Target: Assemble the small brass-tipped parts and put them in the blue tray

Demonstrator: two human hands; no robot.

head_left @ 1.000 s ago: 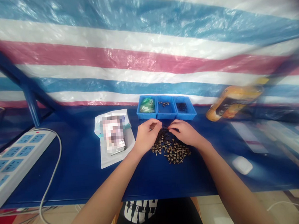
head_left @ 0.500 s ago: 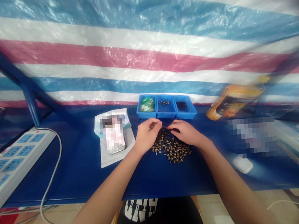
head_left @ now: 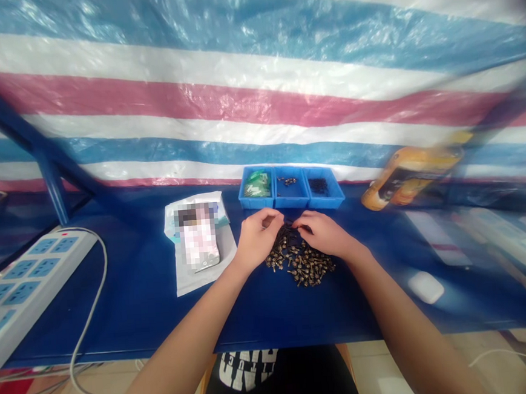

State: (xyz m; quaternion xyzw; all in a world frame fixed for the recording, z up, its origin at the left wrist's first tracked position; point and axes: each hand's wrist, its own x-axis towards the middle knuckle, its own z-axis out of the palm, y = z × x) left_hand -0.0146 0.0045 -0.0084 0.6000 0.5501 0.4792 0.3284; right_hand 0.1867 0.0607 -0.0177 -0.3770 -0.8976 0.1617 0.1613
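A pile of small brass-coloured screw-like parts point(head_left: 311, 267) lies on the blue table, with longer dark pieces point(head_left: 285, 236) heaped at its far edge. My left hand point(head_left: 259, 235) is at the left of the heap, thumb and forefinger pinched together; whatever is between them is too small to name. From the right, my right hand point(head_left: 323, 232) reaches in with curled fingers, its tips closed at the dark pieces. Just beyond both hands stand three joined blue bins: the left bin point(head_left: 257, 204) holds a green and white packet, the middle bin point(head_left: 292, 202) a few brass-coloured parts, the right bin point(head_left: 326, 203) dark small pieces.
A phone point(head_left: 207, 264) rests on a white packet point(head_left: 192, 281) to the left. Farther left are a power strip point(head_left: 36, 269) and its cable point(head_left: 92, 313). On the right lie an orange bottle point(head_left: 411, 173) and a white rounded case point(head_left: 426, 287). Striped sheeting point(head_left: 237, 102) hangs behind.
The right hand's fingers have shifted slightly and curled closer at the heap. My left hand keeps nearly the same pinch and place. The view has moved very little.
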